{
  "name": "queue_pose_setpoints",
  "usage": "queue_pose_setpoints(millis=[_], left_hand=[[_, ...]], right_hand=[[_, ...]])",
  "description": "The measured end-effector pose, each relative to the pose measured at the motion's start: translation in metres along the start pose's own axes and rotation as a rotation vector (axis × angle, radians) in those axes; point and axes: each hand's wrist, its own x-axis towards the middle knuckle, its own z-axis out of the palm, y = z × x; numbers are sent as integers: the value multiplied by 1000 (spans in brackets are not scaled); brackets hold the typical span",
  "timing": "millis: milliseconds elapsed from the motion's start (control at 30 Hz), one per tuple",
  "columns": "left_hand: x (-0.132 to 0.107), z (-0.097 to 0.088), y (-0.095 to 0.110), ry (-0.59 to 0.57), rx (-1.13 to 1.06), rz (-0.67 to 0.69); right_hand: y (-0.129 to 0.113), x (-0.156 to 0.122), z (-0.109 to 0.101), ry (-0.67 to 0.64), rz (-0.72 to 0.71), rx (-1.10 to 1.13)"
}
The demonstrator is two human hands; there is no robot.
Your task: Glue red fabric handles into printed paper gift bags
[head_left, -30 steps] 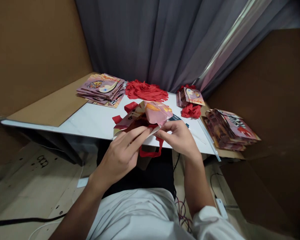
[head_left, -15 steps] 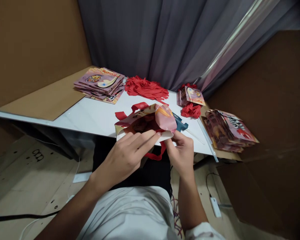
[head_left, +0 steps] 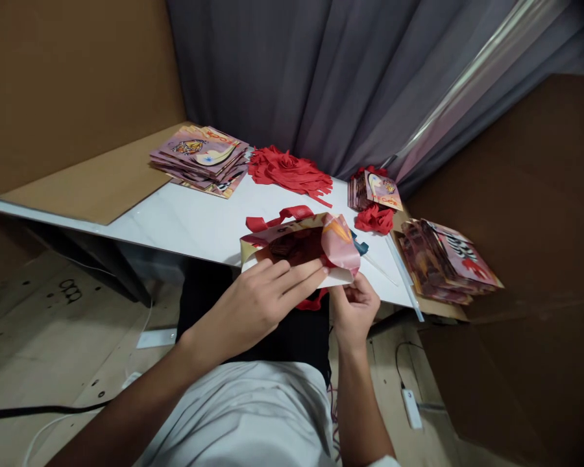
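Observation:
A printed paper bag [head_left: 339, 241] with red ribbon handles [head_left: 278, 217] is held at the table's front edge, its mouth facing me. My left hand [head_left: 267, 292] lies along the near white rim, fingers pressed against it and fingertips at the folded right corner. Below that corner, my right hand [head_left: 354, 305] pinches the rim between thumb and fingers. A second red ribbon hangs under the bag, partly hidden by my left hand. Just behind the bag's right side, a dark teal tool [head_left: 360, 245], perhaps a glue gun, is mostly covered.
A stack of flat printed bags [head_left: 199, 159] lies at the back left, beside a heap of red ribbons [head_left: 289, 172]. More printed stacks stand at the right [head_left: 448, 259] and back right [head_left: 382, 190], near a smaller ribbon bunch [head_left: 374, 220]. Cardboard walls [head_left: 78, 78] flank the white table [head_left: 189, 220].
The bag and both hands have shifted slightly right in view, and the bag now covers more of the teal tool. Both hands keep their hold; the view itself has tilted a little.

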Motion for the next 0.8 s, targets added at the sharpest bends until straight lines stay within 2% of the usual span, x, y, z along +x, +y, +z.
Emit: queue_pose_setpoints(millis=[167, 233, 300, 433, 600, 700, 800], left_hand=[[1, 3, -2, -45, 79, 46], [3, 8, -8, -66, 132, 50], [6, 16, -19, -101, 193, 31], [11, 45, -61, -226, 227, -56], [2, 88, -119, -421, 112, -220], [-6, 101, -142, -494, 40, -282], [-10, 104, -159, -572, -46, -349]], right_hand=[[1, -11, 8, 120, 32, 70], [2, -7, 19, 154, 55, 68], [9, 2, 29, 127, 95, 70], [36, 28, 34, -58, 184, 36], [57, 47, 10, -195, 195, -287], [55, 50, 10, -290, 90, -418], [54, 53, 31, -519, -87, -496]])
